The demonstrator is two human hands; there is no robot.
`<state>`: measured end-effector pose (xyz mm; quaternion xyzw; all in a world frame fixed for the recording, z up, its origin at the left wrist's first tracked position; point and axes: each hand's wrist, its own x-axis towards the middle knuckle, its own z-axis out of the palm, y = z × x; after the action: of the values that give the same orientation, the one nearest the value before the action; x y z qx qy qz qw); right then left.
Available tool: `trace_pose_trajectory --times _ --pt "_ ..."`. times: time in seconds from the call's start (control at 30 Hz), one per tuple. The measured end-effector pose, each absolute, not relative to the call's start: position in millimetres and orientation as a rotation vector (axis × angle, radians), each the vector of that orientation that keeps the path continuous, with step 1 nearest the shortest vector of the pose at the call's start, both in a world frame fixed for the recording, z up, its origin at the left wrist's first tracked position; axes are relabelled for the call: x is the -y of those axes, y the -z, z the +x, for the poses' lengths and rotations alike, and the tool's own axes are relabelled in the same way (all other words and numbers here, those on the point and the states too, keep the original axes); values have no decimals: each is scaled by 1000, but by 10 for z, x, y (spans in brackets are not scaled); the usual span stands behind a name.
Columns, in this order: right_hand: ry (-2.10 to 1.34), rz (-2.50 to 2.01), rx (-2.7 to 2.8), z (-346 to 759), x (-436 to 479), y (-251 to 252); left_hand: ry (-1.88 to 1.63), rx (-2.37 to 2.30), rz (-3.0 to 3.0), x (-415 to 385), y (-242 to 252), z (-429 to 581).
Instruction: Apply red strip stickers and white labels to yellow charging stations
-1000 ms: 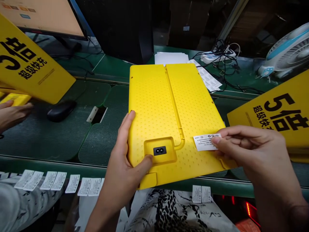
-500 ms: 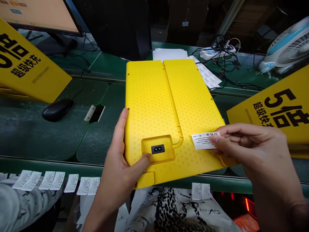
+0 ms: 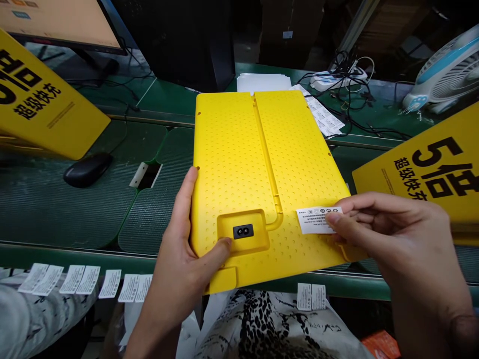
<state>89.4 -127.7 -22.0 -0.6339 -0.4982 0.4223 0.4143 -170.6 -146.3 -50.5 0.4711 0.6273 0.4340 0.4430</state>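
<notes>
Head view: fingers of right hand (image 3: 404, 234) pinched together, thumb and index gripping right end of white label (image 3: 312, 221). Label's long axis nearly sideways, free end pointing left of those fingers, printed face toward camera; lies in front of yellow panel (image 3: 232, 149), contact unclear. Fingers of left hand (image 3: 187, 264) spread wide, clasping panel's lower left edge, thumb at recess around black socket (image 3: 243, 231). Panel between both hands, long axis running away from body, socket end nearest. Black mouse (image 3: 88, 169) left of left fingers on green surface (image 3: 75, 214).
</notes>
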Motion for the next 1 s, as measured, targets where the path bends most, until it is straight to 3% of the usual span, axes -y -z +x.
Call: trace_pose_trajectory --times 1.0 --pt "-1044 -1659 1194 829 1286 158 -1054 -1540 1150 1461 452 -1695"
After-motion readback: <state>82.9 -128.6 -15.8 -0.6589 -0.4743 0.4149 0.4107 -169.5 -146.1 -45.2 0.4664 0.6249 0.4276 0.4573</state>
